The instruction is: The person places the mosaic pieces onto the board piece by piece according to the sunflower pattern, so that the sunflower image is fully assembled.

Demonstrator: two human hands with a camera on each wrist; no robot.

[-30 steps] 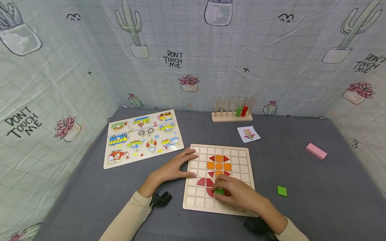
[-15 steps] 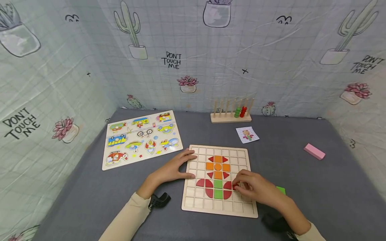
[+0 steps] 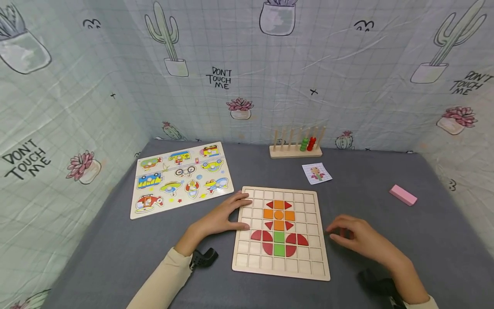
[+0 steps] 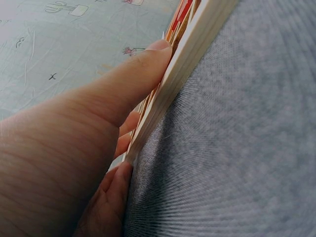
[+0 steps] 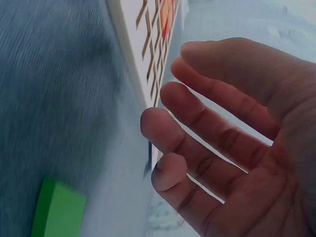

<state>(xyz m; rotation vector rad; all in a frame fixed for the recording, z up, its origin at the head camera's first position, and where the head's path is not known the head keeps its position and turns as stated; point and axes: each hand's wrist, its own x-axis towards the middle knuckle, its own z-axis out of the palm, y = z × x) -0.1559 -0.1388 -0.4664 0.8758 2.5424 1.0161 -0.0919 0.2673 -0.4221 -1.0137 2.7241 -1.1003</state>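
A square wooden grid board [image 3: 305, 267] lies at the middle of the table. In its cells sit orange squares [image 3: 278, 205] and an orange circle [image 3: 278, 215], red triangles, red quarter-circles [image 3: 302, 240] and two green squares [image 3: 279, 243]. My left hand [image 3: 221, 218] rests on the board's left edge, its thumb and fingertips touching the top. To the right of the board, my right hand [image 3: 359, 235] hovers with loosely bent fingers and holds nothing. Below it, a green block [image 5: 59, 210] lies on the cloth in the right wrist view; the hand or forearm hides it in the head view.
A vehicle peg puzzle [image 3: 181, 201] lies at the left. Behind the board are a pattern card [image 3: 317, 173] and a wooden peg stand [image 3: 295, 152] with green and red beads. A pink block [image 3: 403, 195] sits at the right.
My right hand put a green square, then a red quarter-circle, into the grid, let go and moved right off the board. The left hand stayed in place.
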